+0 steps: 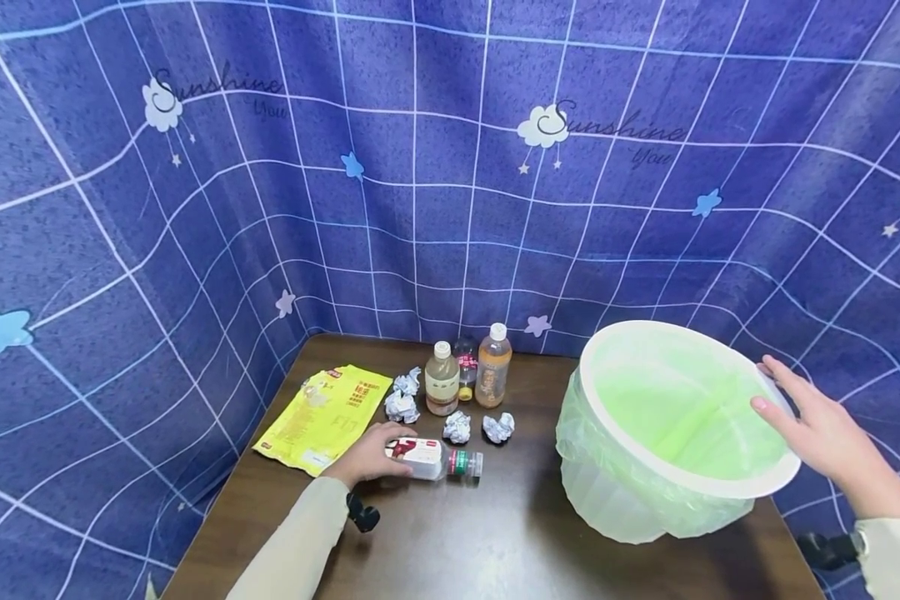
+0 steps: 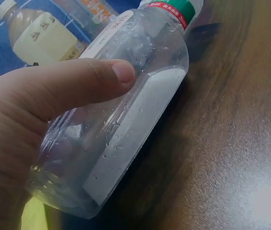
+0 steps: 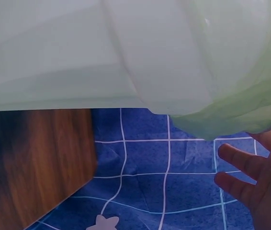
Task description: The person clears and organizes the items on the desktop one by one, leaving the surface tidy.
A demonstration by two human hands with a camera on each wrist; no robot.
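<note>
My left hand (image 1: 378,454) grips a clear plastic bottle (image 2: 126,124) lying on its side on the table, its green-and-red neck band and cap end pointing right. In the left wrist view the thumb lies across the bottle, with droplets on its wall. At the right, my right hand (image 1: 817,417) holds the rim of a white trash bin (image 1: 750,487) lined with a light green bag (image 1: 630,392). Its thumb is on the inner side of the rim. In the right wrist view, spread fingers (image 3: 243,160) show beside the bin, and the rim is partly hidden.
Behind the held bottle stand two labelled bottles (image 1: 442,383) (image 1: 493,367) and a dark one (image 1: 466,367). Several crumpled paper balls (image 1: 498,427) lie before them. A yellow packet (image 1: 330,417) is at the left of the brown table (image 1: 487,550); a blue curtain (image 1: 450,208) surrounds it.
</note>
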